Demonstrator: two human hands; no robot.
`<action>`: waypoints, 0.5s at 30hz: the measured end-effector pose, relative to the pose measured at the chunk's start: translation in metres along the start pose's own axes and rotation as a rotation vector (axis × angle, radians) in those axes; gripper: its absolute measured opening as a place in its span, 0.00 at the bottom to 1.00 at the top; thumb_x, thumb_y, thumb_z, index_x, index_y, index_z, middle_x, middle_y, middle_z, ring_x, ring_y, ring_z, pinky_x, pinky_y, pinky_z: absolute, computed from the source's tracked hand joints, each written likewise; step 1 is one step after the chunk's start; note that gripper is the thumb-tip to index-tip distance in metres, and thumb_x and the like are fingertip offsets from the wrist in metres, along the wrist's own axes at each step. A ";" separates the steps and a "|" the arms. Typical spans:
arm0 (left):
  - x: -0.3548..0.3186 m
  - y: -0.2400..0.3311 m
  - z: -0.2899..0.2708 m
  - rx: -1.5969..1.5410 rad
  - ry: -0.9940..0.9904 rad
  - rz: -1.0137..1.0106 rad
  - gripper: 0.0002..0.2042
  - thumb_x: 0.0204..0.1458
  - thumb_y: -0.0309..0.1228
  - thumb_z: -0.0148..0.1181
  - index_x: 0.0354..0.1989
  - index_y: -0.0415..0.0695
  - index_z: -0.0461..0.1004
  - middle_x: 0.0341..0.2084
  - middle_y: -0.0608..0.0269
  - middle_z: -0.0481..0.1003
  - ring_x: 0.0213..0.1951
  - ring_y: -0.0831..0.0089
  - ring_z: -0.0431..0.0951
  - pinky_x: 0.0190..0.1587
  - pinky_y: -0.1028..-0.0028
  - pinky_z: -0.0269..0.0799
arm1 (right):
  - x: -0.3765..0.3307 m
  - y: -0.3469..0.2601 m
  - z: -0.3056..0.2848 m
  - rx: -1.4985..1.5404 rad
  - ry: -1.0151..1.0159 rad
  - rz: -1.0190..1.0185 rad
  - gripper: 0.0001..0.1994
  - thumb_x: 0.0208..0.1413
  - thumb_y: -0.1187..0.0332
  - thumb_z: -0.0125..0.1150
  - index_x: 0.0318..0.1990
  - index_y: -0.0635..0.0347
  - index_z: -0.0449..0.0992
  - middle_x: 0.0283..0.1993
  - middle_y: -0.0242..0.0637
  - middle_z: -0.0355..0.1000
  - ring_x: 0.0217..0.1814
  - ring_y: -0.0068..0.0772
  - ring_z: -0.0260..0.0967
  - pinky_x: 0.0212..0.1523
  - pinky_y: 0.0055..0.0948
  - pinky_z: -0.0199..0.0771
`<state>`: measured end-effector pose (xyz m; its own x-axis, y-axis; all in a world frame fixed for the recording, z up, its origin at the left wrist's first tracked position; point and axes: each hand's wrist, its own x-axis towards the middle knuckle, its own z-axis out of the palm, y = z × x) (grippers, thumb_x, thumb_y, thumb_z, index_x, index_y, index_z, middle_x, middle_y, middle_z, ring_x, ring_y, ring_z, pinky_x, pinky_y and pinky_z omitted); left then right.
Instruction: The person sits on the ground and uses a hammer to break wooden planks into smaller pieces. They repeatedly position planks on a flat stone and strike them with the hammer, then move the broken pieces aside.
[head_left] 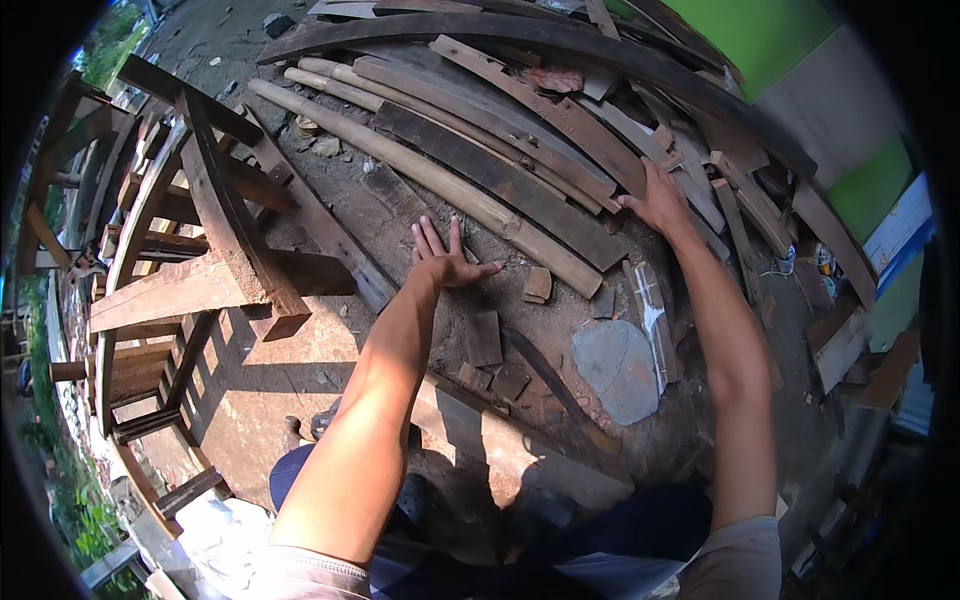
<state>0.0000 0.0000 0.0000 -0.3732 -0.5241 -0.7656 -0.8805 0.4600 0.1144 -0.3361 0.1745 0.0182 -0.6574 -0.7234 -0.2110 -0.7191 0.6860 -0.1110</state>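
Observation:
I am standing over dirt ground strewn with timber. My left hand [446,257] is stretched out flat with fingers spread, above a short dark plank [402,200] and close to a long pale bamboo-like pole [430,175]. It holds nothing. My right hand [660,200] reaches further right and rests on the end of a long dark board [500,175] in a pile of planks [560,110]. Whether its fingers grip the board is unclear.
A rough wooden frame of beams [200,280] stands at the left. Small wood offcuts [485,340] and a flat grey stone [618,368] lie near my feet. A green and white wall [800,70] rises at the upper right. More boards [840,340] lean there.

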 end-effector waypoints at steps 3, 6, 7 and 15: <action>-0.002 0.000 0.002 -0.011 -0.009 0.001 0.64 0.35 0.79 0.52 0.74 0.61 0.23 0.70 0.40 0.16 0.71 0.45 0.15 0.71 0.49 0.27 | 0.009 -0.013 -0.004 -0.074 -0.045 -0.004 0.51 0.44 0.64 0.74 0.73 0.49 0.43 0.66 0.47 0.58 0.68 0.55 0.58 0.62 0.52 0.66; 0.006 -0.006 0.001 -0.013 -0.026 0.024 0.67 0.31 0.82 0.50 0.73 0.59 0.21 0.69 0.36 0.15 0.71 0.41 0.15 0.70 0.47 0.31 | 0.005 -0.021 -0.015 -0.123 -0.091 -0.008 0.51 0.45 0.68 0.72 0.73 0.51 0.43 0.65 0.49 0.58 0.67 0.57 0.59 0.60 0.52 0.67; 0.007 -0.006 -0.001 -0.008 -0.039 0.028 0.67 0.31 0.82 0.50 0.73 0.59 0.21 0.69 0.36 0.15 0.71 0.41 0.15 0.70 0.47 0.30 | 0.004 -0.019 -0.012 -0.110 -0.081 -0.009 0.50 0.45 0.69 0.72 0.73 0.51 0.42 0.65 0.50 0.58 0.66 0.58 0.59 0.60 0.52 0.67; 0.010 -0.007 -0.002 0.010 -0.069 0.013 0.66 0.33 0.81 0.49 0.73 0.57 0.21 0.69 0.36 0.14 0.71 0.42 0.14 0.70 0.47 0.31 | -0.037 -0.027 -0.041 -0.052 -0.049 -0.123 0.52 0.45 0.74 0.68 0.74 0.52 0.37 0.65 0.54 0.56 0.62 0.63 0.62 0.58 0.53 0.69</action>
<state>0.0025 -0.0096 -0.0072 -0.3632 -0.4675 -0.8059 -0.8726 0.4740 0.1183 -0.3019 0.1797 0.0692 -0.5529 -0.7961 -0.2461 -0.8050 0.5866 -0.0889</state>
